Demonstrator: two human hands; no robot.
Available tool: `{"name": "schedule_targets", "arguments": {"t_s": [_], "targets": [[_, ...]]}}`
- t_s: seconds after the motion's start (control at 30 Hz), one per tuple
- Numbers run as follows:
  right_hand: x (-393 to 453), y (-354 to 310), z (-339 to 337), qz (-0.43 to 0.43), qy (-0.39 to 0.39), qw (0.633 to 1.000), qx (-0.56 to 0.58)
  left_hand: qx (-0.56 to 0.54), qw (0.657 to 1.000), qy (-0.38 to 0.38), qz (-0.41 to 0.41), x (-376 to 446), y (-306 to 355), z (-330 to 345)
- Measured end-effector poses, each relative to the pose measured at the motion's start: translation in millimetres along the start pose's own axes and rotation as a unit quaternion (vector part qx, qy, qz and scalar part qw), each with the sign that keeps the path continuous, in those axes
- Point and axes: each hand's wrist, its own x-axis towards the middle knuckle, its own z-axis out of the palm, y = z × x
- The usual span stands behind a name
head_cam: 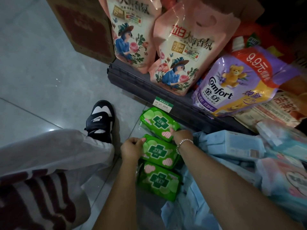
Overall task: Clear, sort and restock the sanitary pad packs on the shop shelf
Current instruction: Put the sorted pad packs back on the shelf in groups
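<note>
My left hand (131,149) has its fingers curled over the near-left corner of the middle green pad pack (157,152), thumb and fingertips pinching its edge, while my right hand (181,136), the one with the bead bracelet (183,144) at the wrist, reaches across the pack's far-right side with fingers bent down where it meets the far green pad pack (158,124); whether those fingers grip the middle pack or only press there I cannot tell, since the knuckles hide the tips. So the pack lies directly between my two hands, its long axis running from left hand to right, slightly slanted. A third, near green pad pack (159,181) sits just behind it, touching or overlapping its near edge, and all three form a row on the pale floor tiles (49,72) running away from me toward the dark shelf edge (149,90). I judge the next move is a two-handed lift or squaring-up of the middle pack. Room is tight on the right, where the blue pad packs (232,146) crowd in; on the left, my black sandal (100,121) stands near, with bare tile between.
</note>
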Motion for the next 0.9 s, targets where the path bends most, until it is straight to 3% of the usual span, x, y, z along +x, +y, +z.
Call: {"name": "schedule_targets", "arguments": {"t_s": [0.1,0.23,0.47,0.63,0.9], "targets": [[-2.8,-6.0,0.8,-0.046,-0.017,0.998,0.041,0.025,0.999,0.001,0.033,-2.0,9.5,-9.6],[-21.2,-19.0,-9.1,-0.116,-0.001,0.974,0.194,0.074,0.993,-0.008,0.086,-12.9,29.4,-27.6],[-92.7,-19.5,-87.7,-0.206,0.025,0.937,0.281,0.124,0.975,0.002,0.183,-72.4,85.9,-65.1],[-162.0,11.8,-151.9,-0.269,0.057,0.881,0.384,0.104,0.953,0.009,0.284,-127.0,121.0,-90.4],[-252.9,83.6,-261.7,-0.345,0.094,0.764,0.537,0.044,0.940,0.019,0.338,-224.9,188.6,-103.3]]}}
